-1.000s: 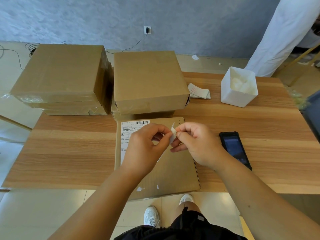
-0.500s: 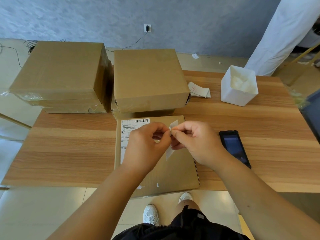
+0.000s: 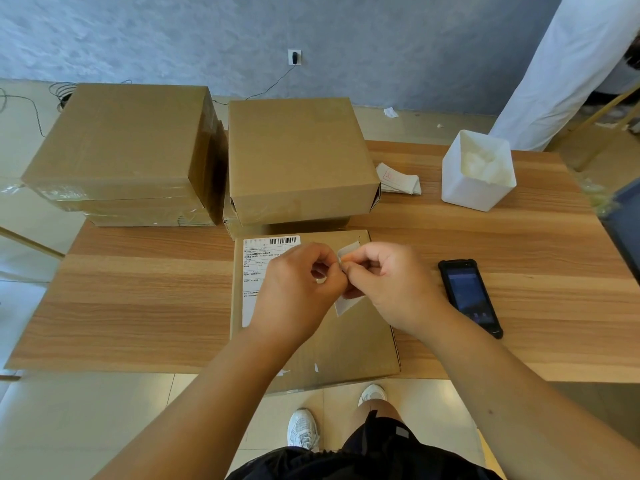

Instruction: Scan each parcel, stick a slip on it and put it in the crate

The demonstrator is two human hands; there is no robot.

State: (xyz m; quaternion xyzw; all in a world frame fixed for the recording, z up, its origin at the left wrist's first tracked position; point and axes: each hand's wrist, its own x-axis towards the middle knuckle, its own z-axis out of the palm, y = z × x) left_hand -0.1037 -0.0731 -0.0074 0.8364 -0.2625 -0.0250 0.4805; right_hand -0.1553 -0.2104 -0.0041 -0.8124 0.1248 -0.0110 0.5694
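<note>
Shoes (image 3: 303,429), white, stand on the tiled floor at 6 o'clock, just beyond the near edge of the wooden table (image 3: 138,306). A flat cardboard parcel (image 3: 346,344) lies on the table and overhangs that edge. Its printed shipping label (image 3: 254,271) runs down its left side, barcode at the far end.

Both hands meet over the parcel's far half, knuckles up. The left hand (image 3: 298,289) has its fingers curled in and nips a small white slip (image 3: 344,305) between thumb and fingertips. The right hand (image 3: 391,285), touching it at 3 o'clock, pinches the same slip the same way. One corner of the slip pokes out at 12 o'clock of the pinch and a larger flap hangs at 6 o'clock; whether it touches the cardboard I cannot tell.

A black handheld scanner (image 3: 469,296) lies screen up at 3 o'clock of the right hand, apart from the parcel.

Farther off, a brown box (image 3: 298,157) tops a stack at 12 o'clock, and a second box stack (image 3: 121,140) sits at 10 o'clock. A bundle of spare slips (image 3: 398,178) lies at 1 o'clock, and a white tub (image 3: 478,188) stands at 2 o'clock.
</note>
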